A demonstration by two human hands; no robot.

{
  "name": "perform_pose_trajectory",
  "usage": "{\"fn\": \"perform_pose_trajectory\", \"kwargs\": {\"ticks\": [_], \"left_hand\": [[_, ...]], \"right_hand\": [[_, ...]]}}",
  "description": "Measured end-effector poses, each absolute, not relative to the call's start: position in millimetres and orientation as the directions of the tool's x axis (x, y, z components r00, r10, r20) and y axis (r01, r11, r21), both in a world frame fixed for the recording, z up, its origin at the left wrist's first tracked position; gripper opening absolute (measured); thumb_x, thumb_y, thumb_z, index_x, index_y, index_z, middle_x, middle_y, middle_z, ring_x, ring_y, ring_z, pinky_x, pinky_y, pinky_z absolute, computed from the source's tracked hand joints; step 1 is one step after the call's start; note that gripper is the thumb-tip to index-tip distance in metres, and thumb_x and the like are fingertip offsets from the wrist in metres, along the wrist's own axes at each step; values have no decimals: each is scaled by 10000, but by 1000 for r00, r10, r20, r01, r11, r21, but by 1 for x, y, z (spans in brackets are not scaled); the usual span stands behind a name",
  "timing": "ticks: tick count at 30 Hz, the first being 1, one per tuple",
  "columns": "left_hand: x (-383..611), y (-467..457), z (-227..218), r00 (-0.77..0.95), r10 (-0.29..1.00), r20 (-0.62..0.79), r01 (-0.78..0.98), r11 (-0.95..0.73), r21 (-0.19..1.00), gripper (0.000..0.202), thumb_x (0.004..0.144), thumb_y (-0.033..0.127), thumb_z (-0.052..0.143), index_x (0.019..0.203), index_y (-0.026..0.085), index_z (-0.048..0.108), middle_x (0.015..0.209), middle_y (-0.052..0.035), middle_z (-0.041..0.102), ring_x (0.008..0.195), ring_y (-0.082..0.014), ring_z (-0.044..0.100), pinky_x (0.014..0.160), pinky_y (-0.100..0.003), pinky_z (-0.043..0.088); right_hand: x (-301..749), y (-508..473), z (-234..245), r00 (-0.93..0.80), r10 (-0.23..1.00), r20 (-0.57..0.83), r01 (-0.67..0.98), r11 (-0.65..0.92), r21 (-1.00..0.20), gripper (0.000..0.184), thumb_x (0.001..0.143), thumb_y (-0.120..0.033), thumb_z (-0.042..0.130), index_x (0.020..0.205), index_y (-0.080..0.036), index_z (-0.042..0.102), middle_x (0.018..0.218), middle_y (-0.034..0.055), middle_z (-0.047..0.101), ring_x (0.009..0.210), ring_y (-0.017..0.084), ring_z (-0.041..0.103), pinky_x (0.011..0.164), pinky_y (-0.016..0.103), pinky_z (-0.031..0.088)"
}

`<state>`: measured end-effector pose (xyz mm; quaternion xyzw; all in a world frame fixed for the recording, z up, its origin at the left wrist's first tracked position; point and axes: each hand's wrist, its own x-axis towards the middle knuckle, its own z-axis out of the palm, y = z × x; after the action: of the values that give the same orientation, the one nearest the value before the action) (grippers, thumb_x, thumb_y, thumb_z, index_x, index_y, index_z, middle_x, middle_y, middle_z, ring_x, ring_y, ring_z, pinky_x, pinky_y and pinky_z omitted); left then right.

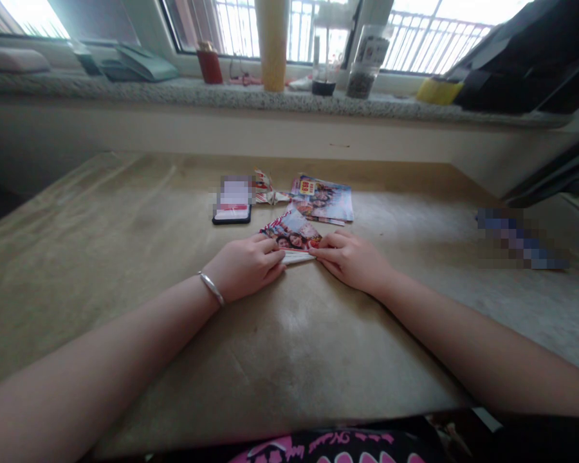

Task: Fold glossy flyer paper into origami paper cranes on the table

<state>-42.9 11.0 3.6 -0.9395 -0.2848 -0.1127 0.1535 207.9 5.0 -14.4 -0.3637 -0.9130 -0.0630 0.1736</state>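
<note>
A printed sheet of paper point(296, 233), colourful with a photo of people, lies on the table in front of me, its near edge folded into a pale strip. At its left side my left hand point(248, 267), with a silver bracelet at the wrist, pinches the folded edge. My right hand point(350, 257) grips the right end of that fold between thumb and fingers. Both hands rest low on the tabletop, and the fingers cover the paper's near corners. Just behind it lies a small stack of similar printed sheets point(330, 198).
Beyond my left hand lies a phone point(231, 215), partly blurred, beside a folded paper piece point(269, 193). A blurred bluish object point(521, 241) is at the table's right. The windowsill point(251, 96) holds a red bottle point(210, 63), a yellow cylinder point(273, 48) and clear containers point(364, 64).
</note>
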Motion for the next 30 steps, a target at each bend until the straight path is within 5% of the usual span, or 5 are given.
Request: {"fn": "perform_pose_trajectory", "kwargs": {"ticks": [10, 30], "left_hand": [[-43, 13, 3, 822, 473, 318, 554, -793, -253, 307, 926, 333, 433, 912, 166, 690, 874, -72, 665, 814, -198, 606, 635, -290, 488], [-38, 10, 6, 811, 530, 249, 580, -786, -214, 257, 901, 335, 481, 1044, 190, 638, 931, -78, 615, 861, -225, 565, 664, -314, 482]], "right_hand": [[206, 2, -11, -690, 627, 361, 701, 703, 119, 281, 927, -260, 463, 1071, -219, 701, 869, 69, 645, 785, 172, 548, 648, 281, 396], [207, 1, -11, -663, 655, 362, 719, 692, 65, 259, 922, -252, 470, 1047, -195, 691, 904, 67, 676, 817, 179, 582, 691, 284, 428]]}}
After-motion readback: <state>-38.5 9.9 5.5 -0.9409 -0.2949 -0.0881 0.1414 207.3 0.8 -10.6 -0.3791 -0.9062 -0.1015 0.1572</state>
